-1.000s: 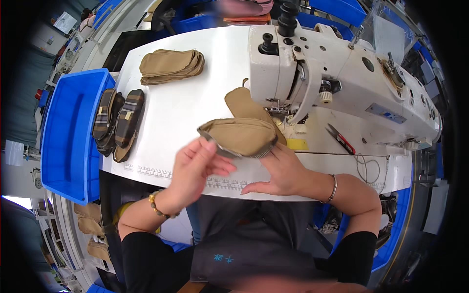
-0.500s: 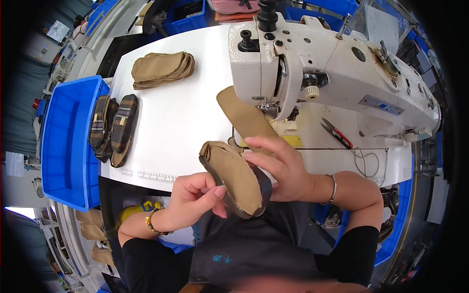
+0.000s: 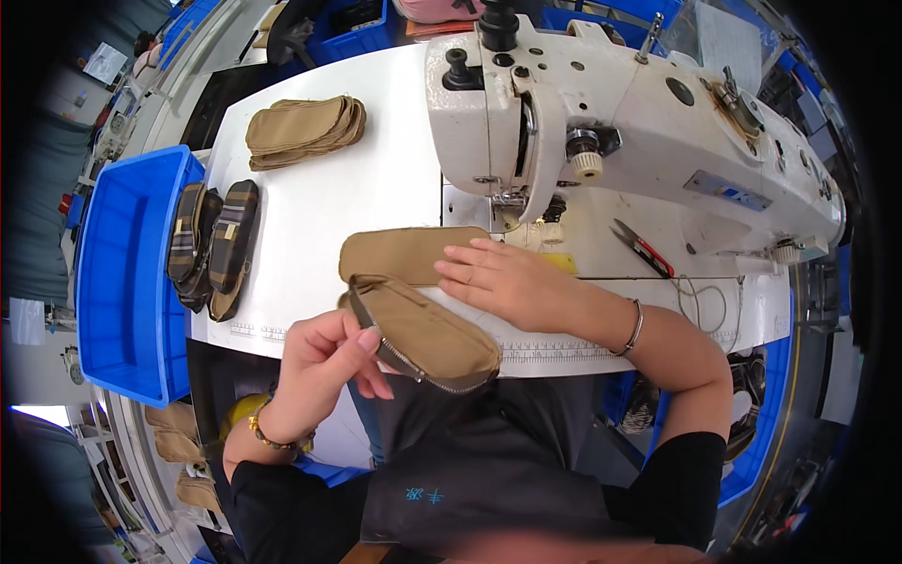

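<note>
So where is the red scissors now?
The scissors lie on the sewing machine bed, on the person's right, just beyond the right hand.

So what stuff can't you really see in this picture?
- Head view: the needle of the sewing machine is too small, tucked under its head.
- The zipper pull on the tan pouch is hidden by the left hand.
- The flat tan piece is partly covered by the right hand and the pouch.
- The blue bin fades into the dark rim on its left.
- The person's lap is blurred at the bottom edge.
</note>
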`<state>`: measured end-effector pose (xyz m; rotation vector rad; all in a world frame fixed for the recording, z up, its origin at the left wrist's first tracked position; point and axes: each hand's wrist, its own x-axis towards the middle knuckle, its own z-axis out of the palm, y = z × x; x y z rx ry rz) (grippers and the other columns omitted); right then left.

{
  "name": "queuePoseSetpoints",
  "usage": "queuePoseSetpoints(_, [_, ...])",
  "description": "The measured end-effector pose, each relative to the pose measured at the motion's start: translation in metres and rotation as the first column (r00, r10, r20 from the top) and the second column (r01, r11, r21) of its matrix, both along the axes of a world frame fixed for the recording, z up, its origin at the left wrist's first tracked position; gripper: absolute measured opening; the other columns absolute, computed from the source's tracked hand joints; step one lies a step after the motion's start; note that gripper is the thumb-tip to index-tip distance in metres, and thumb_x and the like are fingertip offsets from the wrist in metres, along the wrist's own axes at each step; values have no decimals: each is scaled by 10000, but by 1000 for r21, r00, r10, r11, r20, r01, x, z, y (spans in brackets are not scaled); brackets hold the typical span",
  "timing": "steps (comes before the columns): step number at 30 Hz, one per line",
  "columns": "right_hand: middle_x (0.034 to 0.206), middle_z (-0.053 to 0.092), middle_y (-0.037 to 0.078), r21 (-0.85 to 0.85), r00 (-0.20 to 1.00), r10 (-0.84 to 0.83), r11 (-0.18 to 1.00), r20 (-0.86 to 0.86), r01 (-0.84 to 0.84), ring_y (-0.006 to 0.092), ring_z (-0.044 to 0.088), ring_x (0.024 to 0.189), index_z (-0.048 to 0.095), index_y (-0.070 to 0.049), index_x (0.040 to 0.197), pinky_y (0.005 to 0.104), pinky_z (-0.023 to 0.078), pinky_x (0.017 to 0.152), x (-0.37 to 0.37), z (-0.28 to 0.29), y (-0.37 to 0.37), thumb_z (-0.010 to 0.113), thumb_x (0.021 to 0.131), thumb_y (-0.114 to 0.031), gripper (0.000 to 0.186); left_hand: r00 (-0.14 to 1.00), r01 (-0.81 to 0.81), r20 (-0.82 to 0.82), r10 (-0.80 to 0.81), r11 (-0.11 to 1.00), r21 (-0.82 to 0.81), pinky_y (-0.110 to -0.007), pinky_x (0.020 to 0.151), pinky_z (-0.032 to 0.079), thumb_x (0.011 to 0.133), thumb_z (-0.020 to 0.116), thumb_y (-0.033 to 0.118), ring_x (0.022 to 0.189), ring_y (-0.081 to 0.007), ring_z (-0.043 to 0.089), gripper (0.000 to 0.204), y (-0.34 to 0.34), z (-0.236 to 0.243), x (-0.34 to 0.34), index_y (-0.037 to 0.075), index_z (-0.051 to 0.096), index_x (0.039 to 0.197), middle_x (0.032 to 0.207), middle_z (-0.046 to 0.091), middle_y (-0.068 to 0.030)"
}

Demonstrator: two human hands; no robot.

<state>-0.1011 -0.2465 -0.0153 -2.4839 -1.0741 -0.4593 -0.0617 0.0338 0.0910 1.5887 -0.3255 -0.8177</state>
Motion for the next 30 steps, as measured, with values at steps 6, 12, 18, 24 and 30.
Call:
queuePoseSetpoints(6, [1272, 626, 124, 479, 956, 131, 878, -264, 12, 330, 598, 1150, 581, -43, 1252, 416, 483, 978, -29, 37, 25, 827, 683, -182, 636, 969, -65, -246, 36, 992, -110, -219, 501, 537, 1037, 535, 196, 606, -178, 711, 237, -5, -16, 0, 21, 593, 889, 835, 732, -157])
queuePoseSetpoints(12, [1016, 698, 79, 638, 902, 278, 770, -329, -4, 271, 675, 885, 667, -70, 1049, 367, 545, 754, -39, 30, 27, 780, 751, -103, 321, 974, 144, 196, -110, 975, -170, -221, 504, 523, 1013, 582, 182, 545, -161, 671, 220, 3, -17, -15, 8, 584, 878, 785, 721, -134])
queuePoseSetpoints(18, [872, 694, 103, 683, 776, 341, 714, -531, 153, 239, 666, 749, 705, -37, 982, 314, 517, 681, -41, 33, 26, 762, 858, -151, 178, 417, 77, 888, -195, 981, 179, -313, 704, 469, 889, 736, 184, 830, -253, 615, 188, -24, -3, 1, 13, 696, 955, 983, 673, -116])
queuePoseSetpoints(24, [723, 669, 74, 617, 451, 466, 735, -761, 280, 97, 570, 650, 723, -11, 991, 275, 465, 624, -37, 44, 19, 762, 874, -208, 232, 835, 443, 329, -440, 894, 73, -298, 661, 444, 976, 634, 164, 717, -172, 548, 184, -26, -26, 9, 4, 657, 889, 789, 562, -63])
queuePoseSetpoints(30, [678, 632, 44, 369, 211, 325, 902, -922, 224, 85, 535, 640, 682, 37, 838, 288, 450, 595, -30, 38, 17, 802, 831, -244, 305, 962, 223, 180, -206, 972, -78, -223, 621, 391, 1014, 585, 173, 658, -78, 479, 248, -38, -49, 28, 29, 651, 824, 806, 556, -2])
